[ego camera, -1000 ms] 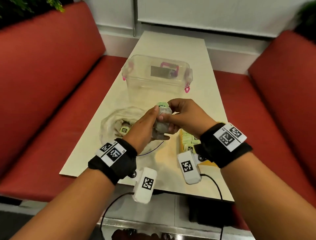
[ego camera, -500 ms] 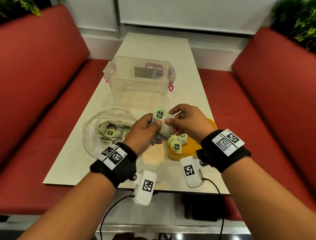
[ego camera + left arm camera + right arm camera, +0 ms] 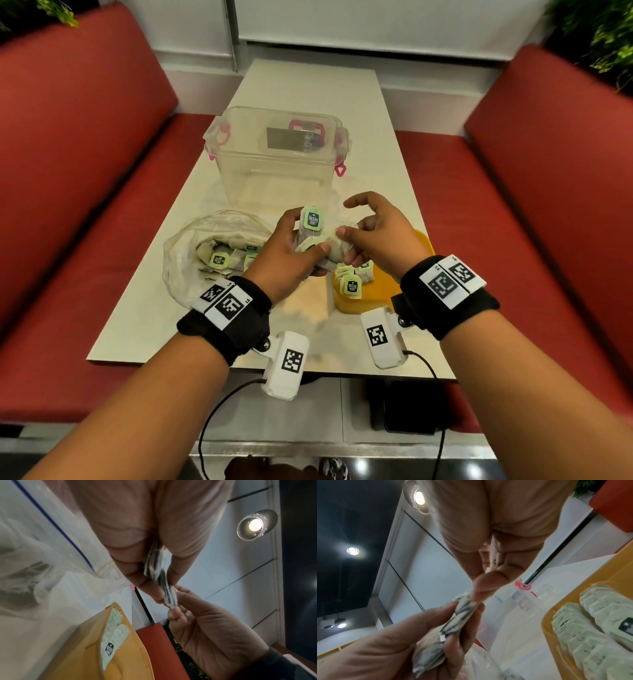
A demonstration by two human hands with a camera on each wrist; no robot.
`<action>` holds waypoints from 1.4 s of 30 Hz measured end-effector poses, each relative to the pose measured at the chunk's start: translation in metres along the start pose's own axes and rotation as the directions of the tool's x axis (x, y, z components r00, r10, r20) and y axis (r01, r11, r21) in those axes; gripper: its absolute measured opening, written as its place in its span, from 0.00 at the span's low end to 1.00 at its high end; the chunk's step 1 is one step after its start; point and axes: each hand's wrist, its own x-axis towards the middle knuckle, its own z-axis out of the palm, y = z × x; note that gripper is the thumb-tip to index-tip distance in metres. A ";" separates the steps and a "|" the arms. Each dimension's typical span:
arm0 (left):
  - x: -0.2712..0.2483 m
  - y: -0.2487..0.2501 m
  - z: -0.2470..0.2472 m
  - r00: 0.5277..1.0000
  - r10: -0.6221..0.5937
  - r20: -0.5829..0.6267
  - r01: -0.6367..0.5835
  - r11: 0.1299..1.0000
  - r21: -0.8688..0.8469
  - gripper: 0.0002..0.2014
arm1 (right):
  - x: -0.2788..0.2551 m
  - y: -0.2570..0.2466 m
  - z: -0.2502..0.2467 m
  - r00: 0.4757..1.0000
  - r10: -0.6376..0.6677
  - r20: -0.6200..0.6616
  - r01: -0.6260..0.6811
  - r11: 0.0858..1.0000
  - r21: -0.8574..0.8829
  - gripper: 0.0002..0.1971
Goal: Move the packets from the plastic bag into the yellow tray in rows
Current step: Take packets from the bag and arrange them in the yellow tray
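Head view, centre of frame: left hand (image 3: pixel 287 253) grips a small stack of packets (image 3: pixel 317 236), fingers and thumb curled round it, stack raised above the table (image 3: pixel 301 85). Topmost packet shows a green tag, facing the camera. Right hand (image 3: pixel 380 240) meets the stack from the right; thumb and lower fingers pinch its right end, index finger lifted clear and slightly bent.

Left wrist view: stack (image 3: pixel 159 572) seen edge-on, several thin layers, clamped between left thumb and fingers; right fingertips (image 3: pixel 173 613) close on its lower tip. Right wrist view confirms the same: the stack's (image 3: pixel 453 620) edges fan out between both hands.

Plastic bag (image 3: pixel 191 253) lies left of centre on the table, mouth open, more packets loose inside. Yellow tray (image 3: pixel 363 301) sits just right of centre, partly hidden under the right hand. Packets stand on edge in it; two adjacent rows are visible in the right wrist view, lower right (image 3: pixel 583 635).

Clear lidded container (image 3: pixel 274 154) with pink clips stands beyond the hands, upper centre. Red benches (image 3: pixel 68 171) flank the table.
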 end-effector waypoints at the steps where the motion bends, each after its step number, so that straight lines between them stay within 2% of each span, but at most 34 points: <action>1: -0.001 0.001 -0.001 1.000 0.019 0.006 -0.019 1.000 0.024 0.24 | 0.000 0.000 -0.002 1.000 -0.009 -0.013 0.009 1.000 -0.023 0.15; 6: 0.003 0.000 -0.005 0.996 0.082 -0.028 -0.080 0.994 0.075 0.24 | 0.003 -0.001 -0.005 1.000 -0.022 0.015 0.023 0.998 -0.055 0.01; 11: 0.006 -0.003 -0.008 0.998 0.059 -0.036 -0.056 0.994 0.093 0.15 | 0.002 -0.007 -0.006 0.999 0.006 0.038 -0.003 0.997 -0.075 0.09; 17: 0.010 -0.011 -0.013 0.997 -0.023 -0.073 0.034 0.988 0.149 0.12 | 0.005 -0.015 -0.014 0.994 -0.016 0.108 0.048 0.953 -0.300 0.15; 19: 0.012 -0.012 -0.014 0.996 -0.029 -0.085 0.040 0.989 0.140 0.13 | 0.006 -0.017 -0.015 0.992 -0.036 0.124 0.080 0.926 -0.369 0.11; 21: 0.013 -0.013 -0.015 0.995 -0.022 -0.095 0.034 0.990 0.134 0.19 | 0.007 -0.020 -0.017 0.987 -0.071 0.143 0.131 0.875 -0.466 0.06; 24: 0.015 -0.013 -0.014 0.994 -0.001 -0.106 0.015 0.991 0.131 0.26 | 0.010 -0.023 -0.021 0.982 -0.099 0.163 0.182 0.743 -0.644 0.07; 26: 0.014 -0.013 -0.013 0.993 0.016 -0.116 -0.001 0.992 0.126 0.27 | 0.010 -0.026 -0.022 0.980 -0.075 0.185 0.183 0.705 -0.685 0.07; 28: 0.015 -0.014 -0.012 0.993 0.029 -0.112 -0.014 0.991 0.134 0.29 | 0.010 -0.028 -0.024 0.975 -0.032 0.219 0.174 0.719 -0.673 0.07; 32: 0.017 -0.017 -0.011 0.995 0.034 -0.094 -0.012 0.976 0.219 0.29 | 0.006 -0.030 -0.024 0.949 0.091 0.301 0.107 0.807 -0.581 0.06; 38: 0.014 -0.014 -0.004 0.998 0.056 0.037 -0.063 0.974 0.216 0.27 | 0.005 -0.034 -0.020 0.947 0.086 0.311 0.116 0.809 -0.576 0.03; 42: 0.013 -0.017 -0.001 0.996 0.034 0.086 -0.047 0.987 0.155 0.26 | 0.010 -0.030 -0.020 0.966 0.064 0.250 0.081 0.845 -0.529 0.08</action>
